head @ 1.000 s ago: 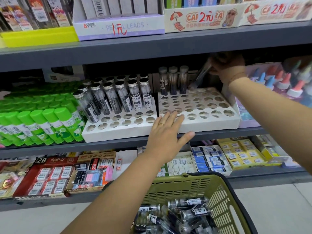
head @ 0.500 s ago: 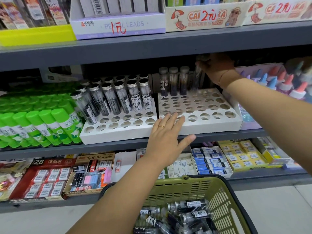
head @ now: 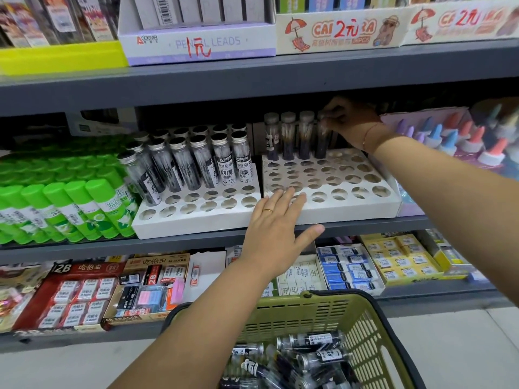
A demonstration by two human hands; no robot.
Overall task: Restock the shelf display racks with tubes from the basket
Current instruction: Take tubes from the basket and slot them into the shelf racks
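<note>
— Tubes first: where do we see them?

— Loose ones lie heaped in the olive-green basket [head: 331, 313] at the bottom centre of the frame. On the middle shelf [head: 196, 244], the left rack [head: 196, 220] is filled in its back rows, with the two front rows of holes bare. The right rack [head: 351, 204] carries only four tubes, all upright along its back row at the left end.

— And our right hand [head: 351, 122]?

— Up at centre right, under the shelf above, fingers pinched on the cap end of the fourth tube [head: 323, 141], whose foot sits in a back-row hole just beside the other three tubes [head: 289, 138].

— Our left hand [head: 278, 228]?

— Spread flat and holding nothing, fingertips on the front left corner of the right rack, thumb splayed out over the shelf edge. A ring shows on one finger.

— What sits around the racks?

— Green glue sticks [head: 70, 200] touching the left rack at centre left, and coloured cone-capped bottles [head: 463, 138] at the far right. Eraser boxes [head: 351, 269] fill the shelf below.
</note>
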